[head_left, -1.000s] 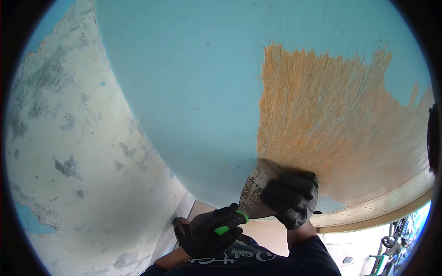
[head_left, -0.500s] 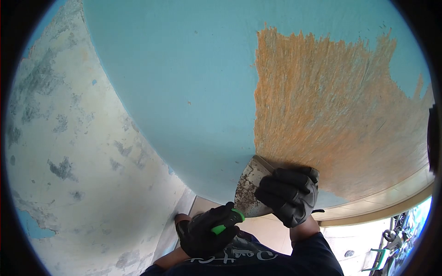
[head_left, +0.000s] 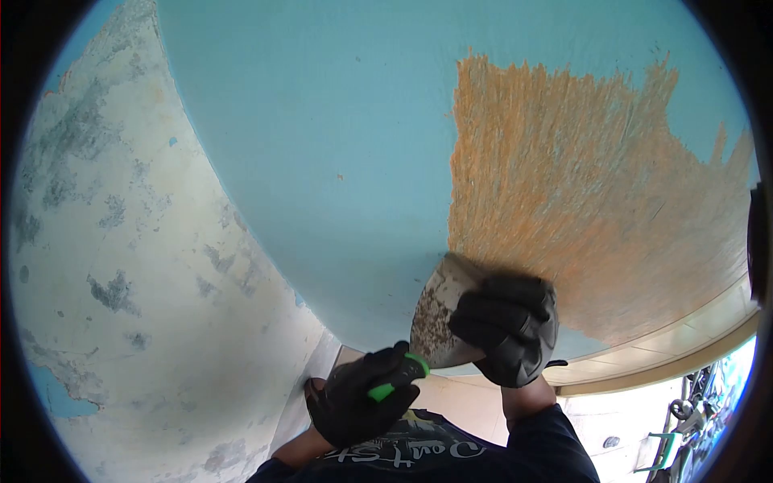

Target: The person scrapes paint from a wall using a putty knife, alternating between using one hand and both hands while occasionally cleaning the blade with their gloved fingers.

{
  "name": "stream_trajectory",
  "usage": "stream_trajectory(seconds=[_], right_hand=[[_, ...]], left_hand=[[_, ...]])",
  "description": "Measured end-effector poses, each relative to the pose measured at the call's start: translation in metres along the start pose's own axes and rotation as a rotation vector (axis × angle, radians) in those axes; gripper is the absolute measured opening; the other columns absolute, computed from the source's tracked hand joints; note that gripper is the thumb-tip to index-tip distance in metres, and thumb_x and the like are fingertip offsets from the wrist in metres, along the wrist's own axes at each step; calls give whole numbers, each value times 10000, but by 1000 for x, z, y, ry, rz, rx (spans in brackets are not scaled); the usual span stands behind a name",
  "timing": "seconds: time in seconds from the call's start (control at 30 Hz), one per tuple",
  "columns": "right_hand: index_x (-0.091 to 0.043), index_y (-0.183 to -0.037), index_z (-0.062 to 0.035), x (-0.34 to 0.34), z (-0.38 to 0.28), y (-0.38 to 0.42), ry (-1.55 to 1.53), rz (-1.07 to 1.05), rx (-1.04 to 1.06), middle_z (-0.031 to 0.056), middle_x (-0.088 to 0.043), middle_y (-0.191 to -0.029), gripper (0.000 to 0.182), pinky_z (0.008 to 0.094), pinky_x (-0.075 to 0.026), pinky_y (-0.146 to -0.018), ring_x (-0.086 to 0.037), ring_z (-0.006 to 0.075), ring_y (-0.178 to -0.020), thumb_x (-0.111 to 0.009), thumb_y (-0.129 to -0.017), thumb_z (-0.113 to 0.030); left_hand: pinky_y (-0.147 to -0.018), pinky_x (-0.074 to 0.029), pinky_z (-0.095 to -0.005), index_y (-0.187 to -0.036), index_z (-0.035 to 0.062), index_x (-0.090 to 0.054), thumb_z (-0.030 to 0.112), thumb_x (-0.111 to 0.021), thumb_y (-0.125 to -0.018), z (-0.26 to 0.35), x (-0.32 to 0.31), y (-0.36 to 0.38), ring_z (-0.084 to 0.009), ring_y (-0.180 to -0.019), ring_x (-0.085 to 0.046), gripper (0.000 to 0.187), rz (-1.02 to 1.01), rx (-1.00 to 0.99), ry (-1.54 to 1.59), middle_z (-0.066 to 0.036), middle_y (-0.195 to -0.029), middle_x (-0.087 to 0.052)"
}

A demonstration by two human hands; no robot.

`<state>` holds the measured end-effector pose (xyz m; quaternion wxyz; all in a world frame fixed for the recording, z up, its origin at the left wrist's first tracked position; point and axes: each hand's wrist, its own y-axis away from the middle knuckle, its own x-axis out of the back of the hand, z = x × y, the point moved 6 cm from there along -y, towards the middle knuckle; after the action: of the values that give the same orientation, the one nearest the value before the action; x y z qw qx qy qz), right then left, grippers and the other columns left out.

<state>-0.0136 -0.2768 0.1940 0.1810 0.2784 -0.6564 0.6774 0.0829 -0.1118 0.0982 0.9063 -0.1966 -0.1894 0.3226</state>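
Note:
A wide metal scraper, its blade speckled with dirt, leans against the blue painted wall. My left hand, in a black glove, is closed around its black and green handle. The gloved fingers of my right hand are curled over the blade's right side. The upper end of the blade meets the wall at the lower left corner of a rough, orange-brown scraped patch. My right thumb and the blade's far edge are partly hidden.
To the left, a whitish wall with grey stains meets the blue wall. A tiled ledge curves along the lower right. Beyond it are a green-framed object and parked motorbikes.
Both hands and the scraper have shifted slightly up along the wall, with the blade's upper end moving along the patch's left edge. The view has also shifted a little.

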Motion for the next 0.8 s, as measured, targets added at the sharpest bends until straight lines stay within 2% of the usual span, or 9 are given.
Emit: stream_trajectory(seconds=[0.1,0.17,0.33,0.4,0.53,0.6,0.63,0.7,0.8], right_hand=[[-786,-929,-274,1,-2,-5,15,17,-51,-82,-739,-1066,175,391,-494,-834,-661,191,-1075,-697,-783,-236],[-785,-922,-263,-4,-3,9,25,-19,-65,-70,-738,-1060,170,394,-492,-837,-659,201,-1077,-707,-775,-227],[-789,-900,-244,-4,-12,-1,86,-48,-28,-56,-739,-1021,180,394,-493,-829,-663,207,-1057,-732,-734,-203],[-789,-886,-235,-8,-7,10,11,15,-169,-50,-740,-1012,199,397,-500,-830,-668,214,-1037,-740,-697,-193],[-789,-861,-217,-9,-9,2,14,95,-117,-39,-742,-995,199,392,-515,-822,-675,223,-1015,-742,-670,-191],[-785,-835,-200,-3,-12,-11,92,93,-125,-26,-743,-982,192,384,-526,-813,-679,228,-1001,-754,-646,-183],[-785,-835,-200,-4,-14,-6,91,91,-130,-26,-743,-982,192,384,-526,-813,-679,228,-1001,-754,-646,-183],[-780,-821,-190,-6,-10,4,30,86,-192,-18,-742,-973,199,379,-531,-804,-683,234,-986,-766,-623,-178],[-777,-798,-176,-5,-11,-6,21,106,-165,-6,-743,-941,191,387,-535,-818,-684,243,-976,-770,-607,-168]], left_hand=[[-814,-597,-387,-1253,9,-587,55,-819,-805,8,4,-7,-294,-897,-749,506,-5,-29,-29,-193,-1011,-726],[-802,-596,-386,-1243,12,-583,69,-818,-806,4,2,0,-291,-895,-750,499,-48,80,-27,-190,-1002,-728],[-787,-589,-387,-1252,8,-566,76,-813,-807,5,9,-4,-295,-921,-750,514,-88,56,-17,-196,-1034,-725],[-795,-588,-392,-1249,8,-571,66,-813,-805,4,6,-1,-303,-928,-748,508,-81,25,6,-205,-1048,-720],[-798,-588,-392,-1251,6,-573,57,-813,-803,-1,3,-11,-309,-918,-747,510,-126,-59,-31,-224,-1088,-712],[-794,-590,-384,-1256,5,-573,42,-810,-797,2,10,-17,-310,-916,-748,518,4,-126,-32,-235,-1113,-708],[-794,-590,-384,-1256,5,-573,42,-810,-797,4,9,-11,-310,-916,-748,518,1,-121,-32,-235,-1113,-708],[-787,-593,-380,-1257,5,-573,34,-810,-787,0,2,-3,-310,-904,-750,527,-85,49,99,-226,-1092,-722],[-781,-593,-378,-1256,-2,-571,32,-813,-782,3,7,-10,-294,-891,-751,533,-92,14,16,-205,-1045,-732]])
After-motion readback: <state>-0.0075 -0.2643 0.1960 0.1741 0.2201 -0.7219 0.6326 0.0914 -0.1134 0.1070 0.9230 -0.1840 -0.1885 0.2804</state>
